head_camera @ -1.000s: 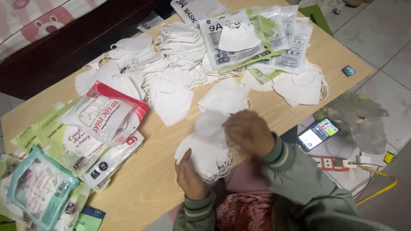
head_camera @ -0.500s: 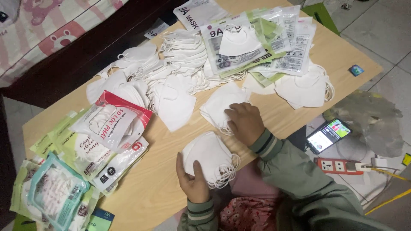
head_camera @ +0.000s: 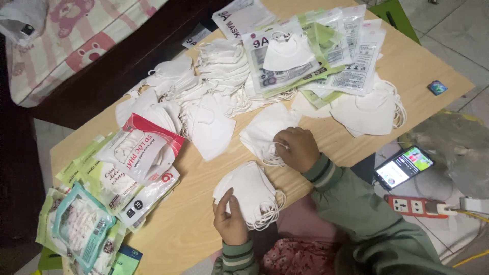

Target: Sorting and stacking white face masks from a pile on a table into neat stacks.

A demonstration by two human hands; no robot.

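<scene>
The face masks (head_camera: pixel 249 191) look like soft, matt white nonwoven cloth with thin elastic loops. The table (head_camera: pixel 326 140) is smooth, pale wood-grain laminate with a low sheen. The mask packets (head_camera: pixel 326 56) toward its far edge are glossy, crinkled clear plastic. The sleeve (head_camera: pixel 351 203) is matt green fabric with ribbed knit cuffs.

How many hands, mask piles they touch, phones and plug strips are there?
Hands: 2 (left hand, right hand)
Mask piles touched: 2 (near mask pile, far mask pile)
Phone: 1
Power strip: 1
Total: 6
</scene>
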